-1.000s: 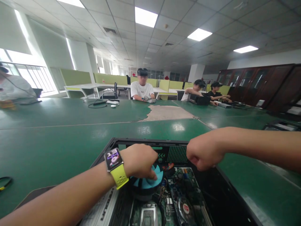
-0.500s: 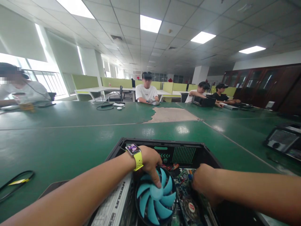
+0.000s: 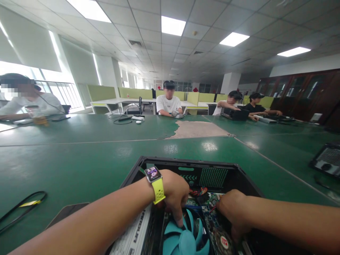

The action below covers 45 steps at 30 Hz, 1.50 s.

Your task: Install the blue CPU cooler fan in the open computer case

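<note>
An open black computer case [image 3: 191, 163] lies in front of me. Inside its near middle sits a round cooling fan [image 3: 187, 242] with turquoise blades, cut off by the bottom edge. My left hand [image 3: 177, 189], wearing a watch [image 3: 155, 180] on a yellow strap, is bent around the fan's far edge with a finger down on the blades. My right hand [image 3: 233, 207] is curled over the right side of the circuit board [image 3: 211, 212]; its fingertips are hidden. Just below it is a card with a dark round cooler [image 3: 224, 242]. Red and black wires [image 3: 199, 191] run behind the fan.
A white-labelled metal box [image 3: 132, 233] fills the case's left side. On the green table [image 3: 87, 166] lie a black cable [image 3: 23, 205] and another opened case [image 3: 328, 159]. Several people sit along the far side, one [image 3: 169, 102] directly opposite.
The fan has shifted toward me and slightly right, lower in the view. My left finger has gone from its hub to the outer blades. My right hand stays at the board's right side.
</note>
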{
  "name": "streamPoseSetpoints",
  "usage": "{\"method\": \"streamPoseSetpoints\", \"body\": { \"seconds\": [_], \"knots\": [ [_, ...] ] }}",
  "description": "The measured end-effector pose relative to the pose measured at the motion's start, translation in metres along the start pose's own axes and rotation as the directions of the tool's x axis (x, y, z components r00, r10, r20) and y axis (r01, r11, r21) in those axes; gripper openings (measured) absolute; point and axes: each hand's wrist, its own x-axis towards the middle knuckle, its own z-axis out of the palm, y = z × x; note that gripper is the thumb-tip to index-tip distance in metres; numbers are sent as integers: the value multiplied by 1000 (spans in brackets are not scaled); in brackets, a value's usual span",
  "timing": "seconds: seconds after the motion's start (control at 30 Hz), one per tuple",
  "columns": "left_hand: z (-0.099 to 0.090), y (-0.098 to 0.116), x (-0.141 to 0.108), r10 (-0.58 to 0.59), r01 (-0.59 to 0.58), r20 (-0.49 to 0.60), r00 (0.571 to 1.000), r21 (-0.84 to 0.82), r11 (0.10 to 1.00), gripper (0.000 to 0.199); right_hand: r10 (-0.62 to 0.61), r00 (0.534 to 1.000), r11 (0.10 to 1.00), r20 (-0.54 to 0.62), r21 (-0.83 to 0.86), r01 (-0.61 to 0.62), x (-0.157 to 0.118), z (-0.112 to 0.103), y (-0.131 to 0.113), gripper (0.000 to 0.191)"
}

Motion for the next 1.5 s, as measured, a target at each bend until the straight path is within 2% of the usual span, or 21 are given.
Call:
{"method": "streamPoseSetpoints", "body": {
  "seconds": [0.07,0.1,0.27,0.33,0.43,0.5,0.53,0.6,0.63,0.67,0.7,0.77,0.8,0.87,0.93,1.03,1.1,1.2,1.27,1.4,1.5],
  "knots": [
    [1,3,0,108,-84,-210,972,121,989,38,23,999,999,-25,44,-22,1,0,1,76],
    [2,5,1,149,-109,-250,957,168,980,43,36,999,998,-29,58,-35,2,1,1,82],
    [9,19,13,143,-112,-79,987,315,942,40,55,998,990,-19,127,-52,9,5,3,91],
    [10,23,13,169,-125,-88,982,368,921,42,58,998,984,-28,169,-53,12,8,3,89],
    [4,19,7,179,-97,-166,970,413,905,37,68,998,970,14,234,-70,13,11,4,74],
    [0,13,5,175,-112,-168,970,330,938,26,73,997,960,34,269,-80,13,11,4,66],
    [-1,10,5,163,-137,-106,981,221,966,19,75,997,955,20,286,-78,13,11,4,64],
    [0,8,10,101,-99,130,986,-25,995,14,89,995,951,-42,302,-73,13,10,5,57],
    [3,9,13,58,-45,231,971,-61,997,17,97,993,952,-72,298,-72,13,8,5,50],
    [7,11,17,4,1,271,963,-18,1000,20,105,990,953,-93,293,-74,13,7,5,44],
    [11,14,20,-53,34,240,969,85,996,20,109,989,957,-105,282,-75,13,5,4,39],
    [17,19,24,-94,86,15,995,297,951,13,101,991,971,-87,227,-79,11,-1,4,37],
    [18,20,25,-78,110,-105,991,346,932,13,94,994,979,-60,185,-82,8,-6,4,36],
    [18,18,24,-58,154,-274,960,344,926,24,95,995,992,-41,92,-91,-1,-19,7,33],
    [16,13,23,-24,156,-386,922,315,936,30,89,992,995,-92,43,-86,-17,-38,13,30],
    [13,7,23,35,120,-474,880,291,949,29,32,984,999,-178,31,-26,-48,-75,24,30],
    [13,6,24,73,94,-520,851,288,953,31,-16,985,1000,-172,18,19,-69,-98,28,27],
    [10,7,22,118,76,-599,792,288,955,42,-41,981,999,-192,12,44,-94,-119,26,23],
    [7,8,20,133,66,-644,753,276,959,43,-45,978,999,-206,10,48,-105,-123,21,22],
    [1,10,14,113,66,-715,689,218,974,27,-94,975,996,-202,-11,94,-110,-115,10,26],
    [-1,9,12,70,48,-743,666,136,990,22,-90,972,996,-216,-6,91,-105,-108,6,28]
  ]
}}
